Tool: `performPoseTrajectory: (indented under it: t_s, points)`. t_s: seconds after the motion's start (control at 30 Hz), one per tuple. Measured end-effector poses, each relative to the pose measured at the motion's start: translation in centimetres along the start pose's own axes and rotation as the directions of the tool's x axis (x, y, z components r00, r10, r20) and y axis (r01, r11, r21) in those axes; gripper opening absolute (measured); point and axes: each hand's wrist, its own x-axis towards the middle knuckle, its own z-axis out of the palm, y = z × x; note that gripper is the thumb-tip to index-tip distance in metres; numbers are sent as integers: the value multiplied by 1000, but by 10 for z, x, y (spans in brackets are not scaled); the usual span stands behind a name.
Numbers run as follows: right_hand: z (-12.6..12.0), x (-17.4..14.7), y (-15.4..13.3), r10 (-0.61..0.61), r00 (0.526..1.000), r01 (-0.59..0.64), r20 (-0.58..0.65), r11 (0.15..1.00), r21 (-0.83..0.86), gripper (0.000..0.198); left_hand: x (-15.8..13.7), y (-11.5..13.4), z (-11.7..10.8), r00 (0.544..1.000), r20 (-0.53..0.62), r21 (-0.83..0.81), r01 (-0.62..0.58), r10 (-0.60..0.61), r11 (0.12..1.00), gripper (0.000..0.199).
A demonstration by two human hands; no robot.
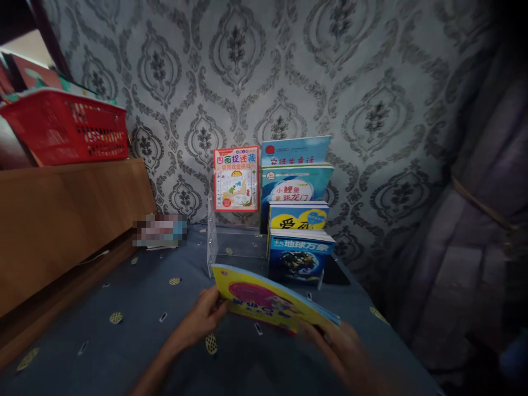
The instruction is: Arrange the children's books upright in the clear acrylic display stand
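Observation:
A thin yellow picture book with a magenta patch on its cover is held tilted above the cloth. My left hand grips its left edge, thumb on the front. At the other end, my right hand holds the lower right corner, a little blurred. Just beyond stands a clear tiered book rack. On the rack's upper left is a red-bordered book. Its right side carries stepped books: a light blue book, a teal book, a yellow and blue book and a dark blue earth book.
A grey-blue patterned cloth covers the surface. To the left, a red basket sits on a wooden board. A blurred-out printed item lies near the wallpapered wall. A curtain hangs at right.

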Motion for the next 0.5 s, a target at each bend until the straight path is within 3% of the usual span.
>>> performPoseTrajectory:
  t_s: [0.1, 0.27, 0.5]
  points:
    - [7, 3, 1, -23, 999, 24, 23, 999, -41, 50, 0, -8, -2, 1000, 10, 4, -7, 7, 1000, 22]
    - [5, 29, -14, -60, 996, 60, 65, 998, -1, 50, 9, 1, -10, 999, -13, -51, -30, 29, 998, 20]
    - [-5, 108, -29, -160, 986, 163, 38, 982, -97, 43, 62, 21, -56, 969, -178, 7, -175, 173, 985, 17]
